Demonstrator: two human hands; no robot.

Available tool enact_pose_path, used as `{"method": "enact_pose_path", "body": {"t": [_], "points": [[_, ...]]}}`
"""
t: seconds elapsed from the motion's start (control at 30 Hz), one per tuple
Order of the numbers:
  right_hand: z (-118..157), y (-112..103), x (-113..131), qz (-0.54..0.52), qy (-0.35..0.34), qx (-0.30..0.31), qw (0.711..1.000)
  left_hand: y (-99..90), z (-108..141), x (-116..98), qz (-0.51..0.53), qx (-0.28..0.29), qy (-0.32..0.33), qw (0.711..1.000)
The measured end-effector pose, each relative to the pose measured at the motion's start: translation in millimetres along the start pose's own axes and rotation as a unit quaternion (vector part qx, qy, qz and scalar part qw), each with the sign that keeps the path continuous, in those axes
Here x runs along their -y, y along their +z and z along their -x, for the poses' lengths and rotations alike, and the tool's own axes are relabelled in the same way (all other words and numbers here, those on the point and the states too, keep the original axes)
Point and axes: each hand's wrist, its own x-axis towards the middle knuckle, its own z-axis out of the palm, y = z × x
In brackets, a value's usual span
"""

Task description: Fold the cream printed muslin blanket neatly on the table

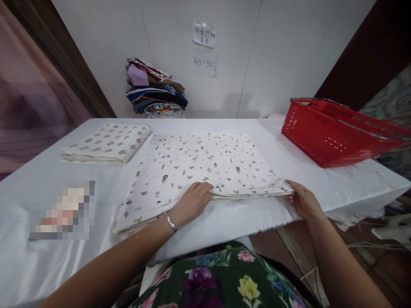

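A white cloth (205, 160) printed with small plants and rainbows lies spread flat in folded layers before me. My left hand (193, 202), a silver band at its wrist, grips the middle of its near edge; the fingers rest on top and the thumb is hidden. At the near right corner my right hand (301, 199) is closed on the layered edge, thumb above and fingertips below. To the far left is a second folded cloth (109, 143), cream with grey-green motifs.
A red plastic basket (340, 137) with metal handles stands at the right of the white-covered table (257, 218). Behind the table rises a stack of folded fabrics (157, 90). A blurred-out flat object (64, 211) lies at left. Paper signs (204, 35) hang on the wall.
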Motion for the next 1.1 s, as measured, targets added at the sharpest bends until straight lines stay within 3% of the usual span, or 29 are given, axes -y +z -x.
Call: {"method": "enact_pose_path", "body": {"t": [0.23,0.57,0.93,1.1], "points": [[-5.1,4.0,6.9,-0.026,0.017,-0.018,0.999,2.7,3.2,-0.7,0.008,-0.021,0.008,1.000],[-3.8,3.5,11.9,-0.018,0.012,-0.020,1.000,0.6,4.4,-4.2,0.033,0.044,0.007,0.998],[-6.3,4.4,16.2,-0.020,0.011,-0.001,1.000,-7.2,5.9,-4.5,-0.019,-0.055,0.008,0.998],[-5.1,5.5,21.0,-0.024,0.001,0.006,1.000,-9.4,1.4,-5.5,-0.017,-0.053,-0.034,0.998]]}}
